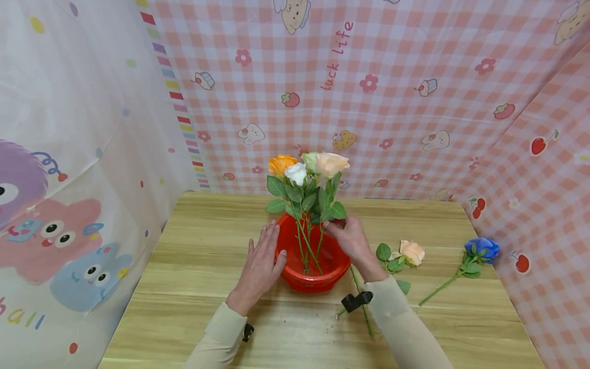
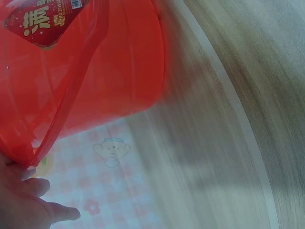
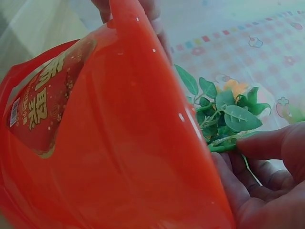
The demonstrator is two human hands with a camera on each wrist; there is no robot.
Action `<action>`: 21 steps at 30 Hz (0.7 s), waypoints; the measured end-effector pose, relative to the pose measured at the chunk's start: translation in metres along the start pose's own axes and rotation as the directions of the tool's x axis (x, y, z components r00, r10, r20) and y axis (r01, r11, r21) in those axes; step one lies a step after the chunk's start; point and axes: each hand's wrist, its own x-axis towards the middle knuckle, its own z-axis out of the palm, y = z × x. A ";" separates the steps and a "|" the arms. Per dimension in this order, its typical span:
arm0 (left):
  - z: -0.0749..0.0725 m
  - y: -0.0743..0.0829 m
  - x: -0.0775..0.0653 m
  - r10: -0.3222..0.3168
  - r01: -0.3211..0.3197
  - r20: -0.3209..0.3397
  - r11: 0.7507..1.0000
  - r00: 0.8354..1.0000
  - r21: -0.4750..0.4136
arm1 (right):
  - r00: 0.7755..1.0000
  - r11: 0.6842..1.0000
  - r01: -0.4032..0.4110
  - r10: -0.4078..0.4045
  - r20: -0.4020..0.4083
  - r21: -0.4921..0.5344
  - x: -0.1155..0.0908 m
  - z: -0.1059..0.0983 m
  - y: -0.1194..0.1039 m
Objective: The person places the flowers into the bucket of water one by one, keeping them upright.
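A red plastic bucket (image 1: 313, 283) stands on the table, holding an orange rose (image 1: 281, 165), a white rose (image 1: 296, 174), a pale green rose (image 1: 310, 162) and a peach rose (image 1: 332, 164). Their leafy stems lean on the bucket's back rim. My left hand (image 1: 259, 265) lies with straight fingers along the bucket's left side; in the left wrist view its fingertips touch the rim near the handle. At the right rim my right hand (image 1: 352, 240) pinches a green stem (image 3: 223, 147) between thumb and fingers, apparently the peach rose's. The right wrist view shows leaves (image 3: 238, 117) just beyond it.
Right of the bucket lie another peach rose (image 1: 412, 252) and a blue rose (image 1: 482, 249). A green stem (image 1: 367, 319) lies partly under the right forearm. Small scraps dot the wooden table (image 1: 193, 287) in front. Patterned cloths (image 1: 396, 113) hang behind and at both sides.
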 end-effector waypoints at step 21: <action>0.001 -0.001 0.000 0.009 -0.009 -0.017 1.000 1.000 0.005 | 0.997 0.996 -0.076 0.077 0.014 -0.043 0.008 0.014 -0.002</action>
